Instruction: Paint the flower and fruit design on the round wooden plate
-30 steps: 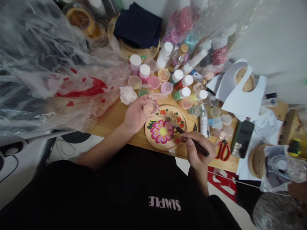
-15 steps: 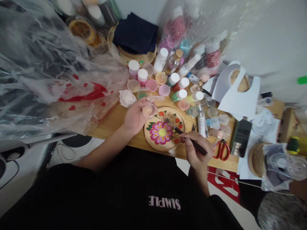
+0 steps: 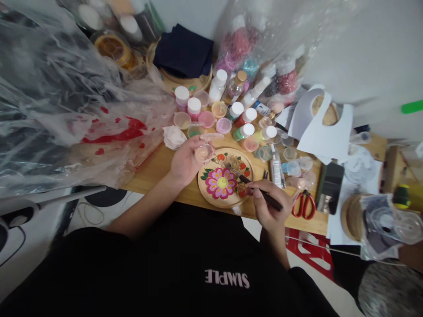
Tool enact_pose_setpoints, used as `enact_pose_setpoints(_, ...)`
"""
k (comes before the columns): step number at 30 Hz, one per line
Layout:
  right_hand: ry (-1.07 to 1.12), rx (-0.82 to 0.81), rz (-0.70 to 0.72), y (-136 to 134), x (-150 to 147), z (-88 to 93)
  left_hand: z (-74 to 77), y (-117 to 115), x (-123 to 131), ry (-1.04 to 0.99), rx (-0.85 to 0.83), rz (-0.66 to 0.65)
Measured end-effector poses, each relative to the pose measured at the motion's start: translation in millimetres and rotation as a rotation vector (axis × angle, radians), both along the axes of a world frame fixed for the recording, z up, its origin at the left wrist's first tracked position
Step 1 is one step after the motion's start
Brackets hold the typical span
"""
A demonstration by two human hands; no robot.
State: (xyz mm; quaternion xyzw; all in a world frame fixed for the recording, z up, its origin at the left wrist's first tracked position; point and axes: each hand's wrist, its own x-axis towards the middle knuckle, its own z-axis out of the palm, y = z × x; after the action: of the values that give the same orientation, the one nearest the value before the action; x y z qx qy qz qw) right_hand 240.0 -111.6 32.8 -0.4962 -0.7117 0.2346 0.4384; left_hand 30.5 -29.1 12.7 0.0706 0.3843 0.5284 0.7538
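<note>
My left hand point(image 3: 185, 162) is closed around a small clear plastic cup point(image 3: 203, 152) holding something pale peach, with its lid point(image 3: 211, 137) flipped open. Between the fingers of my right hand point(image 3: 271, 203) is a dark-handled tool point(image 3: 259, 193), thin like a pen or brush. Its metal tip reaches over the upper right part of a round wooden plaque point(image 3: 211, 198); whether it touches the surface I cannot tell. A large pink flower point(image 3: 220, 182) with a yellow centre, green leaves and orange blooms decorate the plaque, and some flower outlines there are uncoloured.
Paint jars with white caps point(image 3: 236, 109) and small open cups point(image 3: 224, 125) crowd behind the plaque. To the right lie a tube point(image 3: 275, 169), red-handled scissors point(image 3: 304, 206) and a dark phone point(image 3: 330, 187). A crumpled tissue point(image 3: 174, 137) and plastic sheeting point(image 3: 109, 127) are at the left.
The view has shifted slightly, so the background things sit a little further left. Both hands keep their grips, and the tool's tip stays over about the same part of the plaque.
</note>
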Motion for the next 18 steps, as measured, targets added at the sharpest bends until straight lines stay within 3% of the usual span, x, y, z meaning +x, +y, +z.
enact_pose_setpoints(18,0.01,0.003,-0.012,-1.1,1.0,-3.1,5.9,1.5,1.8,0.041,-0.057,0.008)
